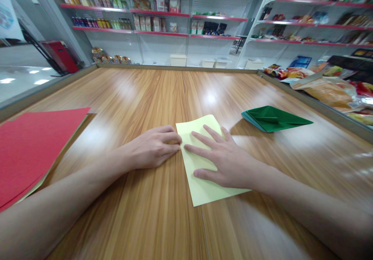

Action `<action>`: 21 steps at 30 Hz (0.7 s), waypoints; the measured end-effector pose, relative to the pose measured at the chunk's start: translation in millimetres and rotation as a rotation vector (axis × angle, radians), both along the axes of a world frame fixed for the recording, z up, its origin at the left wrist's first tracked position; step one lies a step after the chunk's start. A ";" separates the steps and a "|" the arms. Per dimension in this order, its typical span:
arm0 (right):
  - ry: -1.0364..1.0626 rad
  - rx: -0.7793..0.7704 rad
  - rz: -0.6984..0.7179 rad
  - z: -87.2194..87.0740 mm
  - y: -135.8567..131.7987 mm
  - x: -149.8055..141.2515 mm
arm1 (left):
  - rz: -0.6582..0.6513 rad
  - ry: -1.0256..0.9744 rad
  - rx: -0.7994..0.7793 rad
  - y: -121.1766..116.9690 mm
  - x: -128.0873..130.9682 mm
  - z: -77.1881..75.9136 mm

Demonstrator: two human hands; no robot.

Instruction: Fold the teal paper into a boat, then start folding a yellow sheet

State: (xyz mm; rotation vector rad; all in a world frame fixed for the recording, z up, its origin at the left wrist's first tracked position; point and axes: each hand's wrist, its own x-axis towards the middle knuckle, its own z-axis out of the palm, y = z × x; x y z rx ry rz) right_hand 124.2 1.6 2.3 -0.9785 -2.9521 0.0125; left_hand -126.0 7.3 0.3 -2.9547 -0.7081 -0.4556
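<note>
A pale yellow sheet of paper (204,192) lies on the wooden table in front of me, with a straight, creased-looking left edge. My right hand (223,159) rests flat on it with the fingers spread, covering much of its middle and right side. At the paper's left edge is my left hand (155,147), its fingers curled together and the tips touching that edge. To the right, apart from both hands, sits a folded green paper piece (279,119), pointed at its right end and with lighter blue-green layers on its left.
A stack of red paper (32,147), with pale sheets under it, lies at the left. The table (140,93) has a raised rim (180,68). Packaged food (329,89) is heaped beyond the right rim. Stocked shelves (160,13) stand behind, and a red box (58,56) at far left.
</note>
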 end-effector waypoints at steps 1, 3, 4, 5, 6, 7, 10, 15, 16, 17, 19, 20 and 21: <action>0.002 0.003 0.000 -0.1 0.1 0.1 | -0.012 -0.013 -0.010 -1.3 1.7 0.7; 0.006 0.011 -0.001 -0.6 0.4 0.3 | -0.006 -0.041 -0.043 -5.0 4.7 1.1; 0.010 0.016 -0.002 -0.9 0.6 0.5 | 0.013 -0.057 -0.063 -7.5 6.1 1.0; 0.012 0.019 -0.001 -1.1 0.8 0.6 | 0.041 -0.070 -0.086 -10.3 7.7 0.7; 0.015 0.022 0.000 -1.4 1.0 0.7 | 0.074 -0.082 -0.108 -13.5 9.5 0.3; 0.015 0.023 0.002 -1.5 1.2 0.7 | 0.113 -0.085 -0.129 -16.8 11.9 -0.1; 0.014 0.017 0.001 -1.3 1.7 0.5 | 0.235 -0.066 -0.173 -26.2 22.4 -0.9; 0.001 -0.018 -0.008 -0.8 0.8 1.4 | 0.331 0.005 -0.155 -35.8 42.4 0.6; -0.002 -0.025 -0.011 -1.0 0.5 1.7 | 0.352 0.013 -0.159 -37.0 44.8 1.3; -0.004 -0.034 -0.014 -1.3 0.2 1.9 | 0.370 0.016 -0.168 -38.1 46.6 2.0; -0.002 -0.056 -0.020 -2.0 -0.4 2.5 | 0.394 0.003 -0.190 -39.7 48.1 2.8; 0.003 -0.067 -0.021 -2.3 -0.6 2.8 | 0.399 -0.011 -0.198 -40.2 48.2 2.9; 0.009 -0.077 -0.022 -2.8 -0.8 3.3 | 0.402 -0.024 -0.204 -40.4 48.1 2.8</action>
